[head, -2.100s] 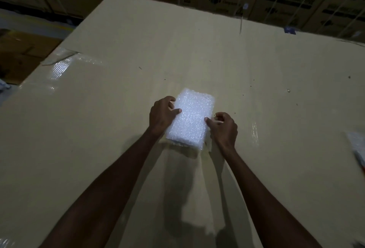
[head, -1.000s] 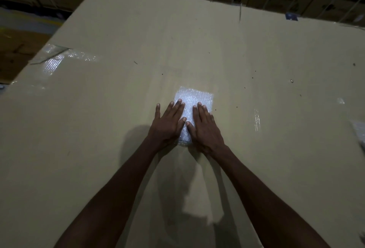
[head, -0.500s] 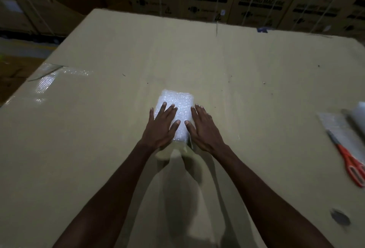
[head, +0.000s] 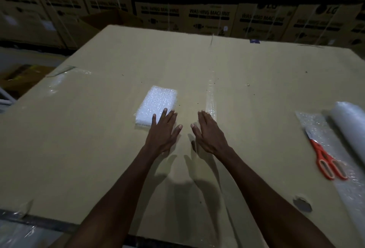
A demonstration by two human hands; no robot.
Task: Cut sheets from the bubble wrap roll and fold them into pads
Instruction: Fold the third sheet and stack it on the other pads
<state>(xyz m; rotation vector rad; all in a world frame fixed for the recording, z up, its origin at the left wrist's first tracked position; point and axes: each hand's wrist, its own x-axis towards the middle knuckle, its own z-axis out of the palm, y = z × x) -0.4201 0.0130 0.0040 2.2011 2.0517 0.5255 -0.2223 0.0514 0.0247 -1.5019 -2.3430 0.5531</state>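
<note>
Folded pad down on the table, both of your hands flat and holding nothing.

Your left hand [head: 163,133] lies palm down with its fingers [head: 164,114] straight and slightly spread — the tips overlap the near right corner of the folded bubble wrap pad [head: 156,106], though contact cannot be confirmed. Your right hand [head: 210,134] is also palm down, fingers straight and close together, over bare cardboard just right of the pad and apart from it. The pad sits flat near the middle of the cardboard-covered table [head: 98,139]. Well to your right, at the table's edge, lies the bubble wrap roll [head: 349,127] with a loose length of wrap [head: 320,129] unrolled beside it — orange-handled scissors [head: 325,159] rest closed on that length. Stacked cartons [head: 209,17] marked WASHING MACHINE stand behind the table.
</note>
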